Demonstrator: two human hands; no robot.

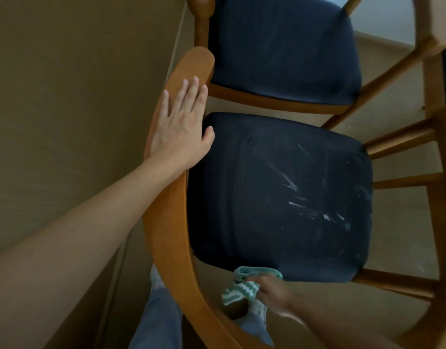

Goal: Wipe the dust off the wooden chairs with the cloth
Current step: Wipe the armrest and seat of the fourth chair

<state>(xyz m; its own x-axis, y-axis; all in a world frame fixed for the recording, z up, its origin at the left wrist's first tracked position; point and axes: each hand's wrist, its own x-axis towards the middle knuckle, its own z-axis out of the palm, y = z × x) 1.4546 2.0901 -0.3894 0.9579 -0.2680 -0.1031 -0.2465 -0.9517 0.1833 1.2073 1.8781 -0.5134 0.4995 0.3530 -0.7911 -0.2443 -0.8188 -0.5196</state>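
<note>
Wooden and curved, the backrest (166, 197) of the near chair (418, 137) runs as a long arc from the lower middle of the view up toward the top, with the wall on its left and the dark blue seat (279, 197) on its right. The left hand (181, 124) lies flat and open on the upper stretch of that rail, fingers spread and pointing along its length, thumb hooked over the inner edge beside the seat. The right hand (272, 290) is low in the view, closed on the green and white cloth (242, 288) and pressing it at the near edge of the seat, just beside the lower stretch of the rail. So the cloth hand is the nearer one to the rail's lower end, and the rail's long axis leads away from it toward the resting left hand; a wipe would likely run along that curve. A second chair (279, 46) stands just beyond, its seat close to the first.
</note>
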